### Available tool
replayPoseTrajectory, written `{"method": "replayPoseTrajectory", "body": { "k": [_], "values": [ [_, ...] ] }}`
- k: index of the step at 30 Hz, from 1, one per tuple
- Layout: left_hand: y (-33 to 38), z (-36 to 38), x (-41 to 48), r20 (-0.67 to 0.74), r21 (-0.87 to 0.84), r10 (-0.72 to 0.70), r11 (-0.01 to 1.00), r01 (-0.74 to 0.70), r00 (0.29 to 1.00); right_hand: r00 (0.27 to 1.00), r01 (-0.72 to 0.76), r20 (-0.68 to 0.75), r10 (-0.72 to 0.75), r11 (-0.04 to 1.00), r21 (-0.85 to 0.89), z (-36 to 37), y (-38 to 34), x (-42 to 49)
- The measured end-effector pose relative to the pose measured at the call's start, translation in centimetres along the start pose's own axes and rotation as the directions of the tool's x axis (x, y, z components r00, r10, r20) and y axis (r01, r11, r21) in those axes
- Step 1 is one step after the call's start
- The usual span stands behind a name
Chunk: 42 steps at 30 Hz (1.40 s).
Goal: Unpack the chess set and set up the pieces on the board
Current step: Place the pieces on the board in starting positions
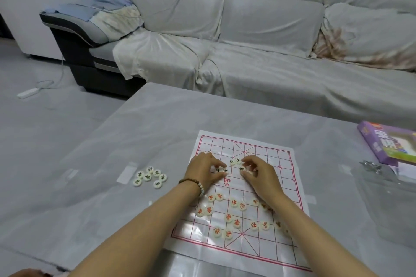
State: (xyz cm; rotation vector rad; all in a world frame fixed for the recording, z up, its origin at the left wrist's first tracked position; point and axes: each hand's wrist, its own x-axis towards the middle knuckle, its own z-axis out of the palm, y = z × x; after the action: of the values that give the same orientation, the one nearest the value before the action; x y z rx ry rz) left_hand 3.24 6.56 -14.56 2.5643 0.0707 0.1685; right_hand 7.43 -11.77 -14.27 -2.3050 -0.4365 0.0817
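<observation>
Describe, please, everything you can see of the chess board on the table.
The chess board is a thin, glossy white sheet, seemingly plastic, printed with a red grid, border, diagonal crosses at both ends and red characters mid-board. It lies flat, slightly askew, on the grey table. Red-lettered pieces lie scattered over its near half; at its middle the left hand and right hand pinch black-lettered pieces.

Bare far rows of the board (258,148); red pieces (228,217) thick across its near half.

Board (258,155) on the table (157,132) — loose pieces (150,176) left of it, box (387,144) right.
</observation>
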Motion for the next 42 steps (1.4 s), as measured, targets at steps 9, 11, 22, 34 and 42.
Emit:
{"method": "replayPoseTrajectory", "body": {
  "k": [9, 11, 22, 34, 42],
  "values": [
    [-8.1, -7.5, -6.6, -0.226, -0.139, -0.095, 0.988, 0.064, 0.97, 0.911, 0.301, 0.277, -0.305, 0.952, 0.056, 4.4, -8.1, -6.0],
    [-10.9, -8.6, -8.9, -0.275, -0.178, -0.173, 0.976, 0.127, 0.946, 0.833, 0.387, 0.399, -0.383, 0.919, 0.075, 6.7, -9.9, -7.4],
    [-13.7, -7.5, -14.0, -0.364, -0.218, -0.233, 0.963, 0.161, 0.902, 0.919, 0.285, 0.257, -0.299, 0.954, 0.091, 12.7, -12.9, -7.1],
    [-13.9, -7.3, -12.2, -0.362, -0.187, -0.236, 0.966, 0.178, 0.902, 0.983, 0.162, 0.089, -0.16, 0.987, -0.014, 13.3, -11.9, -3.2],
    [-13.5, -7.1, -10.8, -0.273, -0.081, -0.132, 0.99, 0.114, 0.953, 0.929, 0.328, 0.186, -0.321, 0.945, -0.011, 14.0, -12.0, -1.6]
  ]
}}
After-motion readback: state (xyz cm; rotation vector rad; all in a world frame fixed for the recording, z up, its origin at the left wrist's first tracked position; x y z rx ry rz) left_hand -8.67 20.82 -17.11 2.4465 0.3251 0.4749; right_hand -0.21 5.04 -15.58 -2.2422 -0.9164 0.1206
